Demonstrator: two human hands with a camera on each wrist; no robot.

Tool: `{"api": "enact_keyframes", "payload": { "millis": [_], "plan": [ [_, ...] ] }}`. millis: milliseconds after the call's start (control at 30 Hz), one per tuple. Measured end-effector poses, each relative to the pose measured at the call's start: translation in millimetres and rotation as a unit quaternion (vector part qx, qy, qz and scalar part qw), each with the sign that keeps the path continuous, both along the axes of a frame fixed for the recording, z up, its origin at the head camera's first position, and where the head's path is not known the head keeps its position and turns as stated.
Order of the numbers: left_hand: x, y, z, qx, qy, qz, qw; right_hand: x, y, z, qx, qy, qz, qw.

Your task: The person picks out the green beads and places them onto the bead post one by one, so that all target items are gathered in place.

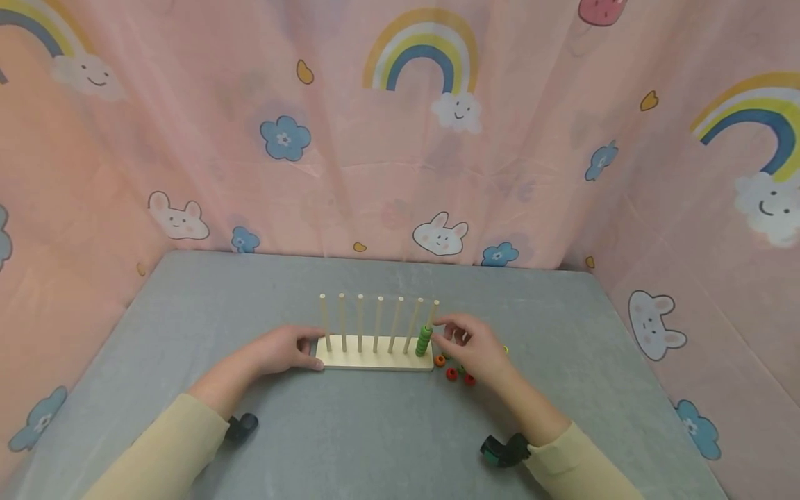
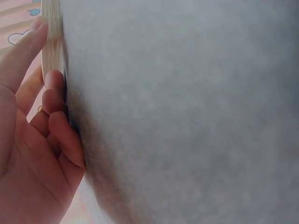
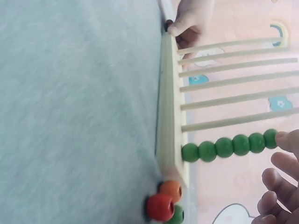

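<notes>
A pale wooden peg rack (image 1: pixel 375 360) stands on the table with a row of upright pegs. Its left end is gripped by my left hand (image 1: pixel 284 349), fingers behind and thumb at the front corner. Several green beads (image 3: pixel 224 147) are stacked on the rightmost peg; the other pegs are bare. My right hand (image 1: pixel 478 349) pinches at the top green bead (image 3: pixel 270 138), the thumb showing against it and its other fingers loosely bent. The left wrist view shows my left hand (image 2: pixel 39 158) against the wooden base (image 2: pixel 53 51).
Loose beads lie right of the rack, partly under my right hand: an orange bead (image 1: pixel 440 360), a red bead (image 1: pixel 451 374), another red bead (image 1: pixel 469 380) and some green ones. A yellow-green bead (image 1: pixel 505 349) shows past the hand. Patterned pink curtain (image 1: pixel 350 173) surrounds the grey table (image 1: pixel 350 437).
</notes>
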State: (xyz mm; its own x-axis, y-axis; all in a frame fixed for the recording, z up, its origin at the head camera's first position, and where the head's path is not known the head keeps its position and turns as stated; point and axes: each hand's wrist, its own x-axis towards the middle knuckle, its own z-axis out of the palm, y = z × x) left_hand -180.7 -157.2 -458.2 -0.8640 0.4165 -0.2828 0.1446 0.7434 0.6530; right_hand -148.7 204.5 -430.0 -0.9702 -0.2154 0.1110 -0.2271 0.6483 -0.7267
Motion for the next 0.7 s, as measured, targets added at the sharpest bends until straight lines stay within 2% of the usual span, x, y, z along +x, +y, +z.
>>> {"api": "enact_keyframes", "payload": {
  "millis": [300, 700],
  "plan": [
    [-0.6, 0.3, 0.6, 0.004, 0.009, -0.014, 0.9999, 5.9, 28.8, -12.6, 0.05, 0.005, 0.026, 0.998],
    [0.9, -0.3, 0.1, 0.006, 0.003, -0.005, 1.0, 13.5, 67.3, -25.8, 0.122, -0.015, 0.041, 0.992]
  ]
}}
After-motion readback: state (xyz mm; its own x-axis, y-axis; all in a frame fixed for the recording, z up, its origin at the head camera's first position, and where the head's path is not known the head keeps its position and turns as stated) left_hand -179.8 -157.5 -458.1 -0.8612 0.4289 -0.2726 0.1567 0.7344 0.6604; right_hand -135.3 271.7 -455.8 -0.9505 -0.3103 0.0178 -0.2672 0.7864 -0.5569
